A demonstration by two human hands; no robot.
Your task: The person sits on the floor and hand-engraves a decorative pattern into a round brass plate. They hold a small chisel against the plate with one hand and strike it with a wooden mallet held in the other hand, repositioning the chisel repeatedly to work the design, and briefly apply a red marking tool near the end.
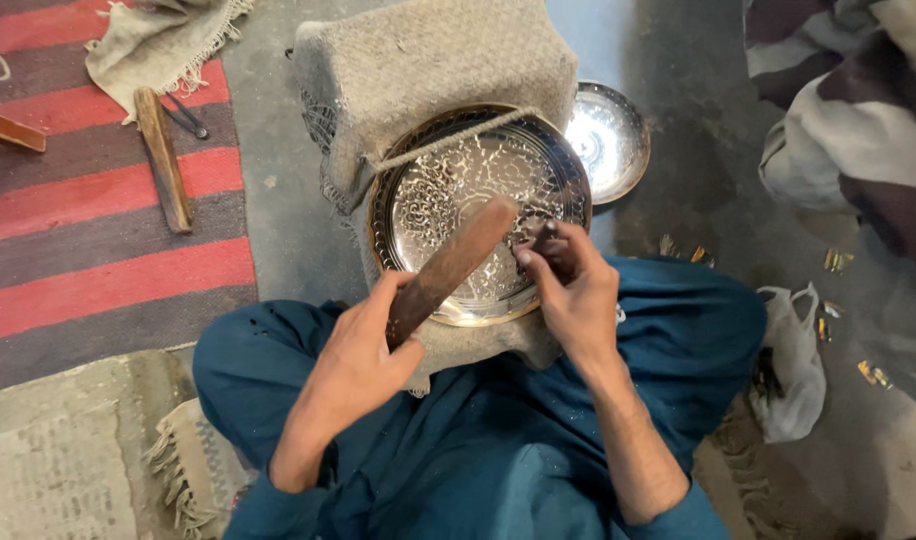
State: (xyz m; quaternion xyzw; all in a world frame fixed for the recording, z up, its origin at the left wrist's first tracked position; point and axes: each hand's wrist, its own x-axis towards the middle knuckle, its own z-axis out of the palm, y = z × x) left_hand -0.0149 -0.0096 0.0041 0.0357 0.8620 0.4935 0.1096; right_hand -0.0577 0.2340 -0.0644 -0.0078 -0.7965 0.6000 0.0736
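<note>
A round, shiny engraved metal plate [448, 190] with a brass-coloured rim rests on a grey cloth-covered block [428, 60] in front of my knees. A cord runs across the plate's upper edge. My left hand [363, 355] grips a brown wooden mallet [456, 262] whose head lies over the plate's middle. My right hand [576, 290] pinches a small dark metal chisel [540, 238] against the plate's right side. Both forearms come from dark teal sleeves.
A small shiny metal bowl [608, 140] sits behind the block at right. A wooden stick [164, 158] and a dark tool [186, 118] lie on the red striped rug [98, 270]. A white plastic bag [793, 370] and a striped blanket [858, 130] lie at right.
</note>
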